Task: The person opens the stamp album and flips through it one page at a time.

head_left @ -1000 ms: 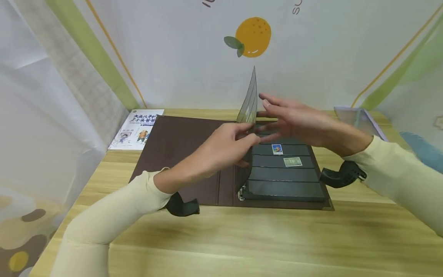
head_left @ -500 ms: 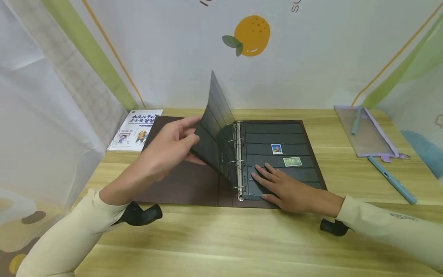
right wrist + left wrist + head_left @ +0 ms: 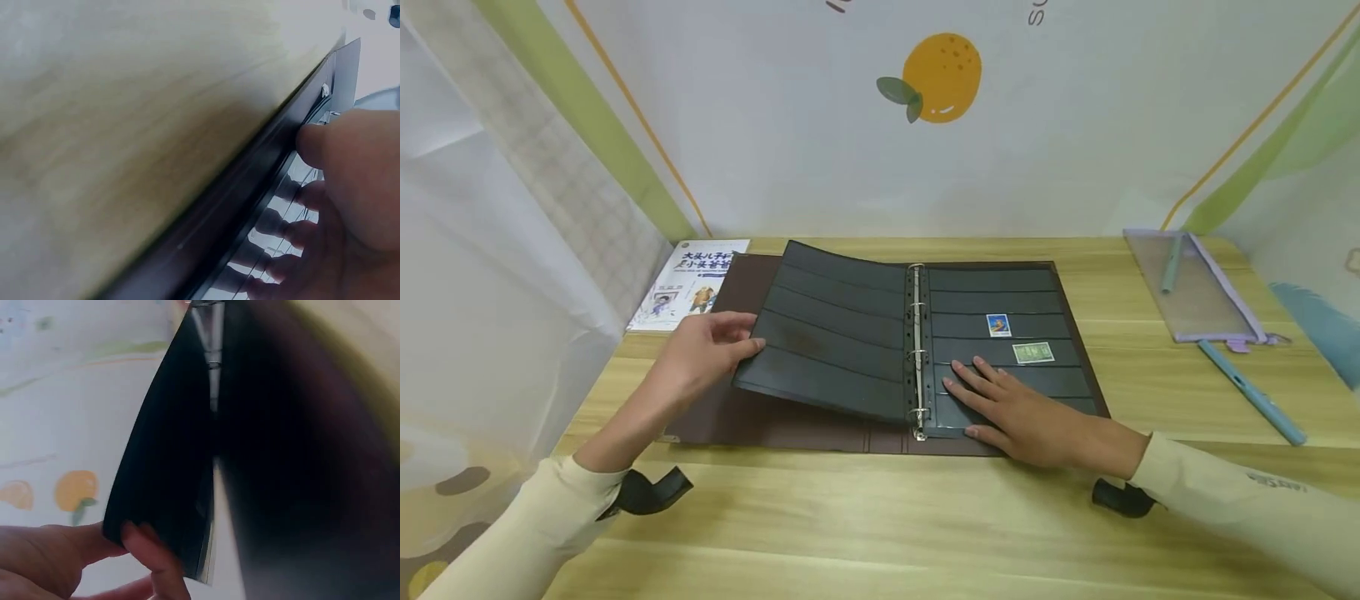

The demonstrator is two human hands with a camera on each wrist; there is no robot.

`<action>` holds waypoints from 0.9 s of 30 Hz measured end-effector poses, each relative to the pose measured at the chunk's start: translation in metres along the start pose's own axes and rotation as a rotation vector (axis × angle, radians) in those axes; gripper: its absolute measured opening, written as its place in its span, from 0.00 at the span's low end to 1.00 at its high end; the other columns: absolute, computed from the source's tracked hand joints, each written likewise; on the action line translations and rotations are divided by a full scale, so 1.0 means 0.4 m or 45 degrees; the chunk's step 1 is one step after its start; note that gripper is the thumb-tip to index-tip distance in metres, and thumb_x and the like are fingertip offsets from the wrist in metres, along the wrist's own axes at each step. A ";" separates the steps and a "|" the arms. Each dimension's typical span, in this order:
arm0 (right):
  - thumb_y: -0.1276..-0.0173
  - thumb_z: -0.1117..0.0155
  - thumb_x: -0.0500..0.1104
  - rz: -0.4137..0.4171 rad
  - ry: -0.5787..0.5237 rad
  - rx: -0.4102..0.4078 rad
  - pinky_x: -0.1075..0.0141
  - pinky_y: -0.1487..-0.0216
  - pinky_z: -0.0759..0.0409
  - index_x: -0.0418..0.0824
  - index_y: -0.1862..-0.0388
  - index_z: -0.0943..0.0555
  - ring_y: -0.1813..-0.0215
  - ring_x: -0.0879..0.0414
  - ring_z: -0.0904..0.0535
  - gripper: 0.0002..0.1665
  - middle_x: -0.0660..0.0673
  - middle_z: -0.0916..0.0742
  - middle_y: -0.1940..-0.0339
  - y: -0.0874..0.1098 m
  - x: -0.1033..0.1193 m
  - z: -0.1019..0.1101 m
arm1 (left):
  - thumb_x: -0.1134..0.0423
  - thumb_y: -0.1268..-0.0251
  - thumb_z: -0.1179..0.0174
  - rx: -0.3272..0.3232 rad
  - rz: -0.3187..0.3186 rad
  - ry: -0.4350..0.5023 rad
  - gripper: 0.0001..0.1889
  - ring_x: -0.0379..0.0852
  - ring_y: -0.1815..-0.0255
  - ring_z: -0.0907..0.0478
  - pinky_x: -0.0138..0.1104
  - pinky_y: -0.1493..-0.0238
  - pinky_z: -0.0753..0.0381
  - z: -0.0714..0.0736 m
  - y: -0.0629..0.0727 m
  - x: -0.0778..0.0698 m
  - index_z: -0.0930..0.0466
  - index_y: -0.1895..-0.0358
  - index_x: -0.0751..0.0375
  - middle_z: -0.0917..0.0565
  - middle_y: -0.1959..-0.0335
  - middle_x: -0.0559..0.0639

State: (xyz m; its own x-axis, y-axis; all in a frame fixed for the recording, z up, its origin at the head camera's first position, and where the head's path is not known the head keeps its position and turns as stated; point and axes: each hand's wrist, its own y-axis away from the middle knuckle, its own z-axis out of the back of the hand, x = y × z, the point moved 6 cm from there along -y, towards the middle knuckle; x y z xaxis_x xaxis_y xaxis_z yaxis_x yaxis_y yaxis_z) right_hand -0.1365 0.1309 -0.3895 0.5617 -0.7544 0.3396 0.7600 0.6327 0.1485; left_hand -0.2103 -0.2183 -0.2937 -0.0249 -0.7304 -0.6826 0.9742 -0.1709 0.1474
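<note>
A brown ring-binder stamp album [image 3: 880, 440] lies spread on the table. My left hand [image 3: 703, 354] pinches the outer edge of a black album page [image 3: 835, 333], which is tilted just above the left cover. In the left wrist view, thumb and fingers of the left hand [image 3: 137, 562] grip that page's corner. On the right-hand page [image 3: 992, 279], my right hand [image 3: 1022, 417] rests with its fingers spread over the lower strips. A blue stamp [image 3: 998, 325] and a green stamp [image 3: 1033, 352] sit in the strips above it. Metal rings [image 3: 917, 354] run down the middle.
A white booklet [image 3: 681, 287] lies at the back left, partly under the album. On the right are a mesh zip pouch [image 3: 1187, 283] with a pen inside and a blue-green pen [image 3: 1251, 392]. A fabric sheet [image 3: 790, 125] hangs behind the wooden table [image 3: 880, 525].
The left hand has moved left and down, turning the page from upright over to the left side. My right hand has come down from the page onto the right-hand sheet and stays there.
</note>
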 end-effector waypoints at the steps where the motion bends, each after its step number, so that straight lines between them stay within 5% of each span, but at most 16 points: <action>1: 0.19 0.49 0.52 -0.001 0.001 0.000 0.34 0.23 0.46 0.45 0.16 0.47 0.16 0.32 0.55 0.38 0.38 0.47 0.15 0.001 0.000 0.000 | 0.60 0.31 0.36 -0.008 -0.016 -0.092 0.25 0.45 0.67 0.19 0.34 0.66 0.23 -0.007 -0.002 0.011 0.23 0.36 0.72 0.15 0.57 0.59; 6: 0.18 0.50 0.52 -0.014 0.001 0.007 0.34 0.23 0.46 0.45 0.16 0.48 0.16 0.32 0.56 0.38 0.38 0.48 0.15 0.006 0.000 -0.001 | 0.61 0.34 0.34 0.026 -0.074 -0.384 0.24 0.60 0.54 0.14 0.45 0.58 0.18 -0.061 -0.009 0.045 0.20 0.41 0.76 0.12 0.56 0.65; 10: 0.18 0.51 0.52 -0.004 0.007 0.003 0.35 0.22 0.47 0.45 0.16 0.49 0.16 0.33 0.55 0.38 0.38 0.48 0.15 0.007 0.000 -0.001 | 0.64 0.35 0.33 0.024 -0.110 -0.493 0.17 0.58 0.64 0.15 0.43 0.67 0.19 -0.095 -0.001 0.051 0.16 0.51 0.77 0.12 0.55 0.68; 15: 0.18 0.52 0.53 0.007 0.057 0.001 0.36 0.22 0.46 0.45 0.16 0.48 0.16 0.33 0.54 0.38 0.39 0.47 0.15 0.009 -0.001 -0.001 | 0.67 0.33 0.35 -0.001 -0.201 -0.585 0.08 0.48 0.77 0.28 0.35 0.77 0.35 -0.122 0.010 0.040 0.18 0.69 0.70 0.18 0.73 0.62; 20: 0.18 0.52 0.54 0.017 0.130 -0.006 0.36 0.23 0.42 0.45 0.16 0.47 0.16 0.34 0.52 0.38 0.39 0.46 0.15 0.008 0.003 -0.004 | 0.64 0.32 0.35 -0.065 -0.263 -0.721 0.12 0.49 0.77 0.30 0.36 0.79 0.32 -0.141 0.021 0.034 0.17 0.66 0.74 0.26 0.76 0.59; 23: 0.18 0.53 0.55 0.021 0.161 -0.018 0.36 0.23 0.42 0.45 0.16 0.46 0.16 0.34 0.51 0.37 0.38 0.44 0.15 0.007 0.008 -0.001 | 0.60 0.31 0.35 -0.076 -0.279 -0.857 0.19 0.53 0.77 0.27 0.39 0.81 0.25 -0.158 0.033 0.032 0.19 0.60 0.81 0.25 0.69 0.67; 27: 0.17 0.54 0.57 -0.008 0.121 -0.075 0.36 0.22 0.46 0.45 0.17 0.46 0.16 0.36 0.51 0.37 0.39 0.43 0.16 0.010 -0.002 0.019 | 0.52 0.31 0.35 -0.084 -0.331 -1.090 0.30 0.59 0.64 0.25 0.44 0.73 0.19 -0.184 0.049 0.013 0.21 0.45 0.82 0.25 0.57 0.73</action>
State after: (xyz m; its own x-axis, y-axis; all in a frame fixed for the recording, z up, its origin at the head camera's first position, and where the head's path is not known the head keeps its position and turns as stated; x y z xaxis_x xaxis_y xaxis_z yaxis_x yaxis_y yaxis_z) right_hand -0.1366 0.1354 -0.3820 0.5831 -0.7733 0.2491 0.7799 0.6186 0.0949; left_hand -0.1746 -0.1766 -0.3470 -0.3793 -0.9216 0.0826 0.9248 -0.3804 0.0029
